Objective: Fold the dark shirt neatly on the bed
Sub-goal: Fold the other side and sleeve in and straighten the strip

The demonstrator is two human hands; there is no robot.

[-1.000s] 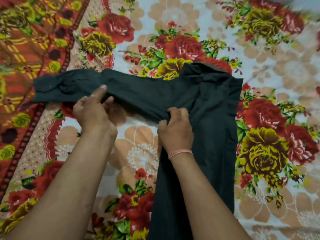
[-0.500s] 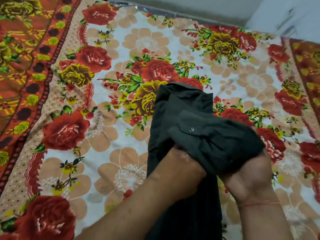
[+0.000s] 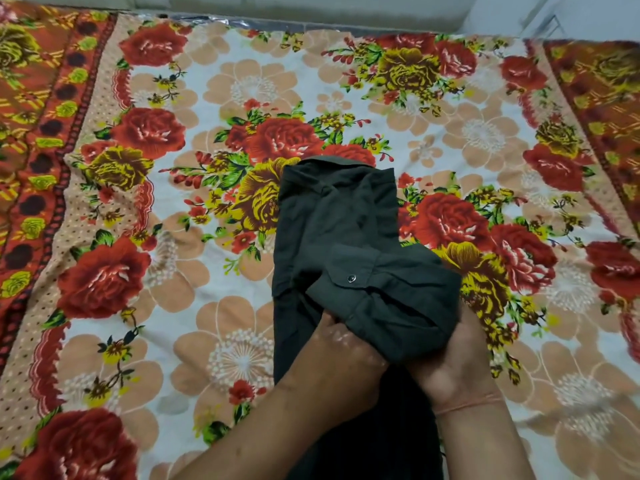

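The sleeve fold looks to be in hand: the dark, soft cotton shirt (image 3: 332, 230) lies lengthwise mid-bed on the floral printed bedsheet (image 3: 214, 358). Left hand (image 3: 341, 358), curled closed at six o'clock, pinches the buttoned cuff (image 3: 367, 282); right hand (image 3: 453, 362), half-open at five o'clock, cups the sleeve bundle. Next, I judge, lay the sleeve flat down the body.

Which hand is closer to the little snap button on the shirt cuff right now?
Left. The left hand grips the dark shirt just below the snap button; the right hand holds the folded sleeve farther off, at its lower right.
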